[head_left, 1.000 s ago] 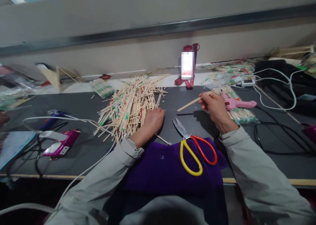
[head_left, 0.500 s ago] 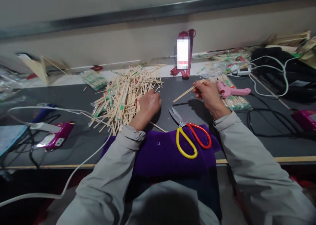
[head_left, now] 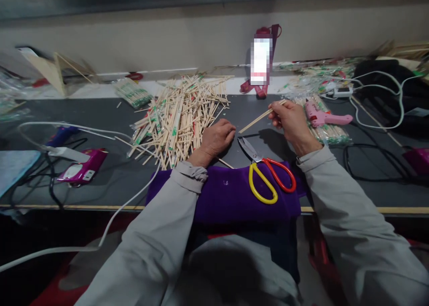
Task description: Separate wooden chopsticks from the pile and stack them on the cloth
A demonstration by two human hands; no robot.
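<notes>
My right hand pinches a couple of thin wooden sticks that slant down to the left above the dark tabletop. My left hand is palm down with its fingers curled, at the right edge of a heap of wooden sticks. Its fingertips are near the low end of the held sticks, and what they hold, if anything, is hidden. Between the hands and nearer to me, scissors with one yellow and one red handle lie slightly parted, partly on a purple cloth.
A pink glue gun rests on a bagged stick bundle at right. A phone stands in a red holder at the back. Another bagged bundle, a magenta power strip and a white cable are at left.
My left hand has drawn away from the stick heap, rightward toward the held sticks. My right hand keeps its sticks in much the same pose. The whole view has shifted slightly.
</notes>
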